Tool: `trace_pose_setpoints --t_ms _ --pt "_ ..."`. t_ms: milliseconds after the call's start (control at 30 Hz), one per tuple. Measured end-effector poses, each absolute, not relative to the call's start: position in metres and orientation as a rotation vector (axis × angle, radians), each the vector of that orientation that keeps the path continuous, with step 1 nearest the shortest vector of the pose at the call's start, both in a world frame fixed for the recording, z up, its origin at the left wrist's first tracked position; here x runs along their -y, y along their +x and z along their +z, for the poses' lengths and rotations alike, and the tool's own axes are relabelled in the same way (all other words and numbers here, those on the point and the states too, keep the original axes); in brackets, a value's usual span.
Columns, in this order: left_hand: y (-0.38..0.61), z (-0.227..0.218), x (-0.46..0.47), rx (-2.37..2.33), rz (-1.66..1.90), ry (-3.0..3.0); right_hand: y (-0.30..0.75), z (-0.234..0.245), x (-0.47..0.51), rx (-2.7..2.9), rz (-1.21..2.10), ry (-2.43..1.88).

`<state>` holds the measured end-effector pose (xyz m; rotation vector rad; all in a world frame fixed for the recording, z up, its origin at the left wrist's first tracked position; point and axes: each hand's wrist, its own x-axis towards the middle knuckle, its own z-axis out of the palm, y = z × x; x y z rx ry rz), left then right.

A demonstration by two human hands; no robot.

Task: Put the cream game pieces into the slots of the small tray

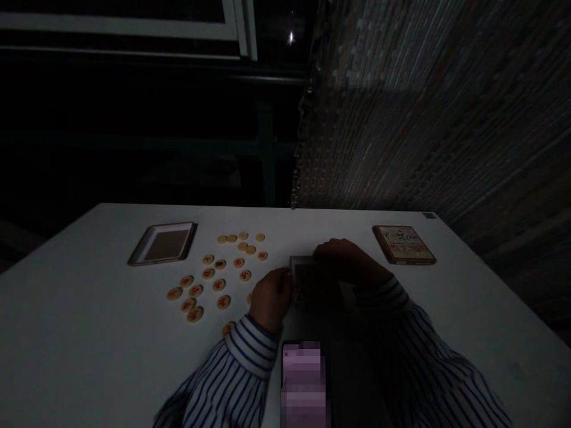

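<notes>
Both of my hands grip a small folded dark sheet (307, 279) with a pale edge, held just above the white table (89, 333). My left hand (270, 297) pinches its left side, fingers closed. My right hand (345, 258) curls over its top right corner. Several round pale wooden game discs (218, 273) with red marks lie scattered to the left of my left hand. The scene is very dark, so the sheet's pattern is unclear.
An open shallow box tray (163, 244) lies at the back left. A printed box lid (404, 244) sits at the back right. A lit phone (303, 380) rests near my chest. A woven curtain (423, 107) hangs behind the table.
</notes>
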<state>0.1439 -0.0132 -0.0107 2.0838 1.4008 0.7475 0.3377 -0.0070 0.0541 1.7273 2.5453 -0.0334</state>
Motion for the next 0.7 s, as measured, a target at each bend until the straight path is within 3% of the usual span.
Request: trace_pose_setpoints --t_ms 700 --pt "0.142 0.002 0.018 -1.382 0.978 2.003 0.335 0.062 0.009 -2.590 0.039 1.761"
